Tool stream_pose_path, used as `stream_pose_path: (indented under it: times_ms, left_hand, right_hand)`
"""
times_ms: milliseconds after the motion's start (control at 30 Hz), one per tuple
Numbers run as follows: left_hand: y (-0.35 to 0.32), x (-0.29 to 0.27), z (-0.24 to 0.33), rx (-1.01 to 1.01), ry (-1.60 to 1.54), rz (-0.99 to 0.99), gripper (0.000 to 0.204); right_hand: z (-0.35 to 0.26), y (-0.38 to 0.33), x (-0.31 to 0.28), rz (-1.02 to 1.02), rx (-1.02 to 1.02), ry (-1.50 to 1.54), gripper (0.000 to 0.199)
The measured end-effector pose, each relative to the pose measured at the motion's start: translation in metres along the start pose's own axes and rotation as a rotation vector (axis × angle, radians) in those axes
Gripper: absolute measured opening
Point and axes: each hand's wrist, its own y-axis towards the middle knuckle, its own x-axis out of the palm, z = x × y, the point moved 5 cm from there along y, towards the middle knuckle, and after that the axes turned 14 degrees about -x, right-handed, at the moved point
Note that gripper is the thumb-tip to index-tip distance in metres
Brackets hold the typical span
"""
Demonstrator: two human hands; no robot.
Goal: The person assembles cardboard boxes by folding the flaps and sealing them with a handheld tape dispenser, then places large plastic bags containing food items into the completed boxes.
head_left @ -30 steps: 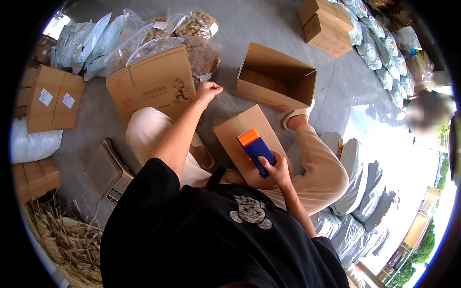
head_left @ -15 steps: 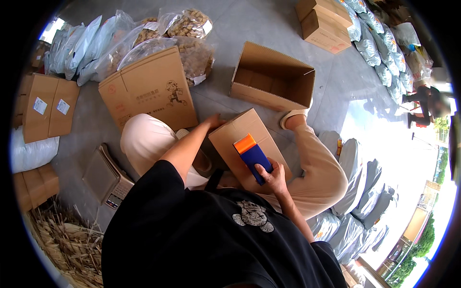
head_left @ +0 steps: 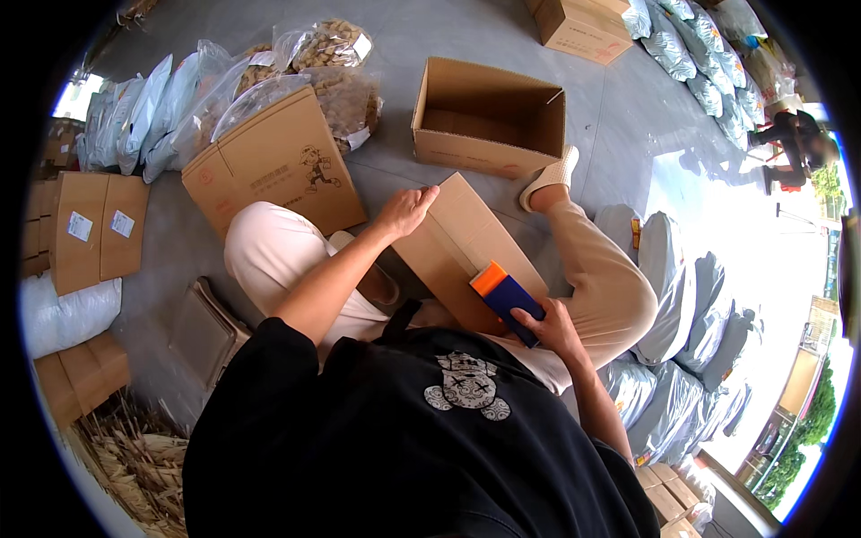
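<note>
One closed carton (head_left: 448, 242): lay slanted between the bent legs (head_left: 605, 269), far corner toward the open carton (head_left: 475, 151). Saw blue-and-orange tool (head_left: 513, 307) over the near right part, gripped in the right hand (head_left: 549, 327); could not tell how firmly pressed down. Found left hand (head_left: 408, 212) at the far left edge, fingers bunched near the corner; could not tell whether pinching, pressing or only resting.

Main risk, as judged: propped seemingly by the legs alone, could have slid or twisted under uneven push from both hands, sending the tool off line. Could also have scraped the left fingers if pulled along toward that edge. Farther out, noted slippered foot (head_left: 549, 182) just beside the open carton; could have nudged it if stretched. To the left, saw printed carton (head_left: 269, 175) near the knee, likely to topple if knocked.
</note>
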Motion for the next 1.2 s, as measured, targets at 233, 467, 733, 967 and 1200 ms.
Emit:
stream_pose_path:
  times_ms: [233, 467, 733, 967, 1200]
  left_hand:
    - [-0.002, 0.003, 0.005, 0.083, 0.068, 0.151, 0.044]
    - [-0.01, -0.011, 0.006, 0.045, 0.199, 0.286, 0.043]
    - [0.0, -0.055, -0.024, -0.121, 0.545, 0.8, 0.062]
    - [-0.004, -0.055, -0.025, -0.261, 0.582, 0.417, 0.081]
    - [0.004, -0.059, -0.03, -0.299, 0.607, 0.282, 0.096]
  right_hand:
    - [0.015, -0.009, -0.005, 0.112, 0.058, -0.121, 0.064]
    - [0.023, -0.003, 0.001, 0.096, 0.144, 0.097, 0.085]
    - [-0.008, 0.119, 0.0, 0.112, -0.218, 0.324, 0.072]
    - [-0.049, 0.142, -0.012, -0.219, -0.188, -0.425, 0.071]
    - [-0.043, 0.131, -0.006, -0.457, -0.234, 0.074, 0.044]
